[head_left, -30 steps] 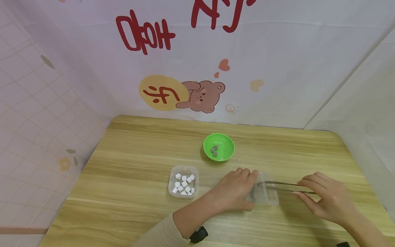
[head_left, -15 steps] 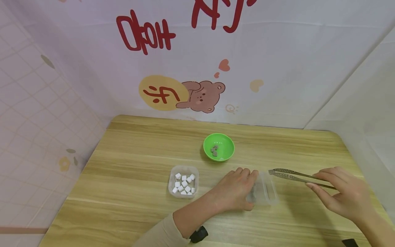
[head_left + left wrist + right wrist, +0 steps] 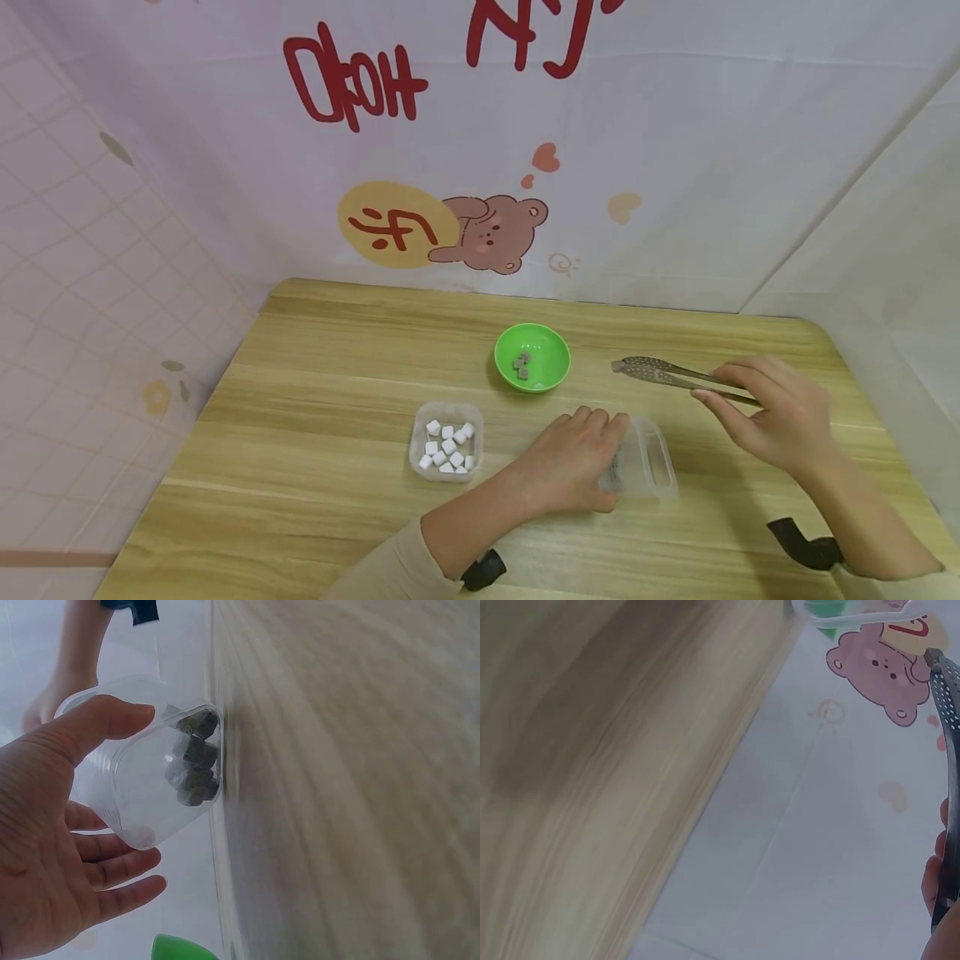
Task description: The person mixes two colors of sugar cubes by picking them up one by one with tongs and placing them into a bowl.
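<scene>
My left hand (image 3: 570, 462) grips a clear plastic container (image 3: 648, 462) tipped on its side; the left wrist view shows several dark grey cubes (image 3: 196, 754) inside it, with the thumb over its wall. My right hand (image 3: 780, 412) pinches metal tongs (image 3: 660, 371), whose tips hold a small grey cube (image 3: 617, 366) above the table, right of a green bowl (image 3: 551, 358). Several grey cubes (image 3: 522, 373) lie in that bowl. In the right wrist view the tongs (image 3: 949, 712) also have the cube (image 3: 934, 656) at their tips.
Left of my left hand, a clear square container (image 3: 414, 467) holds several white cubes (image 3: 448, 447). A white printed cloth (image 3: 675, 125) stands behind the wooden table (image 3: 315, 375). Black straps (image 3: 806, 546) hang at both wrists.
The tongs have come up out of the tipped container with a grey cube, then moved up and left toward the green bowl with my right hand. My left hand stays in place.
</scene>
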Demonstrator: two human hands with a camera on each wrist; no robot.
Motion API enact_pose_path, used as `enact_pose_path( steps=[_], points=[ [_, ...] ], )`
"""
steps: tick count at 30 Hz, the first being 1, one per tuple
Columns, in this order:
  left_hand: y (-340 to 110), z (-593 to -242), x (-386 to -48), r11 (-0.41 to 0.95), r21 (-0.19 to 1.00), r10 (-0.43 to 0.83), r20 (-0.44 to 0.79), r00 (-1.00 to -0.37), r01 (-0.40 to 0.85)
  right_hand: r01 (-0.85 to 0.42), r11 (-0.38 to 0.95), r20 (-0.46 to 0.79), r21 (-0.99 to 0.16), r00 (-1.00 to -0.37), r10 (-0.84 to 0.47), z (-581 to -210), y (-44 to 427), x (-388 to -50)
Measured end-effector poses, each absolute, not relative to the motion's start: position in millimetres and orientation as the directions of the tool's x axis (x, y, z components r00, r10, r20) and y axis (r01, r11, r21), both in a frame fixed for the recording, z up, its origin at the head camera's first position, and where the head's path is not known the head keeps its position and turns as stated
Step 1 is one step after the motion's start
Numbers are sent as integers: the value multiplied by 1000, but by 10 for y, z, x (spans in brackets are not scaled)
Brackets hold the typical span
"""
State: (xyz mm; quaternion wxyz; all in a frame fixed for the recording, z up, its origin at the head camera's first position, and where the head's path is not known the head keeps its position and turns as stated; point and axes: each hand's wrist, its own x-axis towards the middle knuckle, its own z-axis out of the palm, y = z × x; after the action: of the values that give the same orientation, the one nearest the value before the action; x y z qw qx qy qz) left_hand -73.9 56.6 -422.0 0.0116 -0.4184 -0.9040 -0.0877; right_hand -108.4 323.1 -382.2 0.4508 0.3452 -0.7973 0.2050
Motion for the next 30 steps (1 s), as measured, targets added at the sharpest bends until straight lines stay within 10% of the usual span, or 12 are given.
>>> enact_pose_path(
  steps=[18,30],
  points=[
    [563,-4240,-746,618,140,764,126,-633,774,-714,687,672,-131,-574,-468,-4133,2805,-1561],
    [574,-4242,-761,618,163,763,109,-637,769,-708,687,675,-162,-587,-446,-4026,3016,-1460]
  ],
)
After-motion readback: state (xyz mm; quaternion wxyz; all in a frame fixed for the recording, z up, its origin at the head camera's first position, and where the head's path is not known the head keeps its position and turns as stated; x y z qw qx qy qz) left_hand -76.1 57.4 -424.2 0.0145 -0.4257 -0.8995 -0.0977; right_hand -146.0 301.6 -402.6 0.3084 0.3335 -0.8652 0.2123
